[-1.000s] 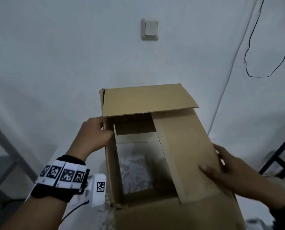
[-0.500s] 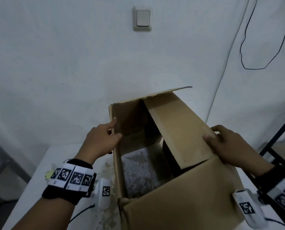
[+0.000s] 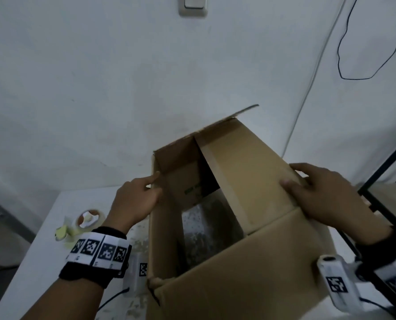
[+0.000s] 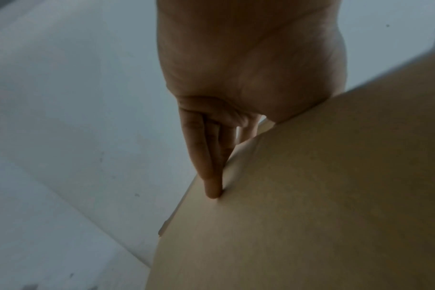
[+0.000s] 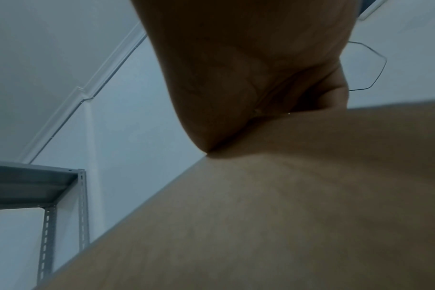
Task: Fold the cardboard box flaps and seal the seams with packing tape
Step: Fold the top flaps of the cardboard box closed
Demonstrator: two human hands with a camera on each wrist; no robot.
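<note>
A brown cardboard box (image 3: 250, 280) stands open-topped on a white table (image 3: 42, 262). My left hand (image 3: 141, 195) holds the top of its left wall near the far corner. The thumb lies over the edge and the fingers (image 4: 211, 166) lie straight along the outside. My right hand (image 3: 319, 192) grips the right flap (image 3: 245, 172), which slants in over the opening, thumb on top and fingers behind it. The far flap (image 3: 238, 114) stands up against the wall. A roll of packing tape (image 3: 89, 219) lies on the table left of my left wrist.
A yellowish scrap (image 3: 62, 233) lies beside the tape. A black frame (image 3: 388, 162) stands close on the right, and a metal shelf rack (image 5: 47, 188) shows in the right wrist view. A wall switch (image 3: 193, 5) and a black cable (image 3: 344, 42) are on the white wall behind.
The far flap has swung from lying over the opening to standing upright. My right hand has raised the right flap and slid further along it. My left hand stays on the left wall.
</note>
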